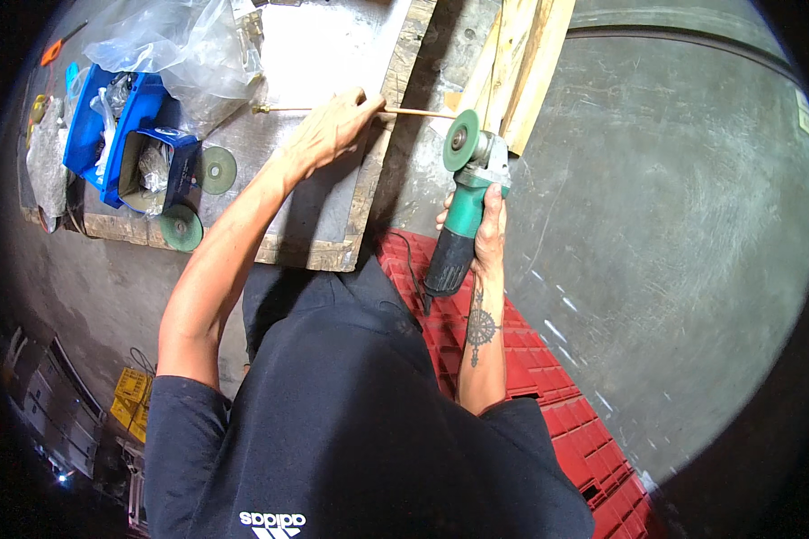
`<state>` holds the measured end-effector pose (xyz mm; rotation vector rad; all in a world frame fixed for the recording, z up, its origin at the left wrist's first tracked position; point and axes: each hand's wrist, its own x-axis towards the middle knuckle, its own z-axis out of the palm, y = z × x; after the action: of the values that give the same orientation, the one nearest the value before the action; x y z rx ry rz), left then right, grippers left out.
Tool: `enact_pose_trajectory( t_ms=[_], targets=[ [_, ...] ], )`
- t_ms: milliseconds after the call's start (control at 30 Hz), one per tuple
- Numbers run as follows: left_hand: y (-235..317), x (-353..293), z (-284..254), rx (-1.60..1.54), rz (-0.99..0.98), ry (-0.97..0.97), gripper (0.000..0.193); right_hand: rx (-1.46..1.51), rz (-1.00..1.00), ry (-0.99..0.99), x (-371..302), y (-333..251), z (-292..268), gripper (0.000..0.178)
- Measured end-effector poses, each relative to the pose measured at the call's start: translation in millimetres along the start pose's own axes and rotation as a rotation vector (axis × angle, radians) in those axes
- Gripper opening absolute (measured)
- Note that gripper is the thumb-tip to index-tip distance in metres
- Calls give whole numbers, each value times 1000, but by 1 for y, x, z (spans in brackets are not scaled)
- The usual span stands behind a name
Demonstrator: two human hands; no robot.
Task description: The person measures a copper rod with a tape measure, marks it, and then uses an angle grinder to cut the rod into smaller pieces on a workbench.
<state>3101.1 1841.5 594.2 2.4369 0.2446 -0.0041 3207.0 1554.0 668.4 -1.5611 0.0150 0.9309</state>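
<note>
Apparently, the step in hand is cutting or grinding a thin copper-coloured rod (pixel 418 112), which lies near twelve o'clock in the view and juts past the edge of the desk (pixel 333 232). The left hand (pixel 337 135), towards eleven o'clock, pinches the rod in curled fingers close to that edge; the rod's tail runs on towards nine o'clock from the hand, ending in a small brass-like fitting (pixel 261 109). The right hand (pixel 490 229), towards one o'clock, is wrapped around the body of a green-and-black angle grinder (pixel 463 211), thumb lying along it. The grinder's green disc (pixel 452 154) stands at the rod's free end (whether they touch, or the disc spins, I cannot tell; no sparks show). Two loose discs (pixel 217 171) lie at ten o'clock, beside the blue bins (pixel 133 193).

The next move, I judge, calls for a firm left pinch, fingers well clear of the disc, while the right hand feeds the rim lightly and squarely against the rod.
</note>
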Motion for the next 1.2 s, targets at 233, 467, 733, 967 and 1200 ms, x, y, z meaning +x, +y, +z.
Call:
enact_pose_trajectory(
  t_ms=[233, 467, 733, 967, 1200],
  targets=[
    [-5, -4, 9, -25, -122, 57, 34, 19, 54, -16, 8, 21, 9, 70],
    [-6, 7, -2, 45, -124, -41, 48, 60, 66, -27, 28, 31, 15, 74],
    [-3, 0, 0, 14, -145, -53, 56, 93, 83, -75, 44, 31, 14, 75],
    [-4, -3, 2, -9, -141, -38, 50, 63, 89, -122, 53, 29, 9, 77],
    [-4, -3, 5, -17, -120, -18, 48, 23, 103, -150, 59, 20, 6, 79]
  ],
)
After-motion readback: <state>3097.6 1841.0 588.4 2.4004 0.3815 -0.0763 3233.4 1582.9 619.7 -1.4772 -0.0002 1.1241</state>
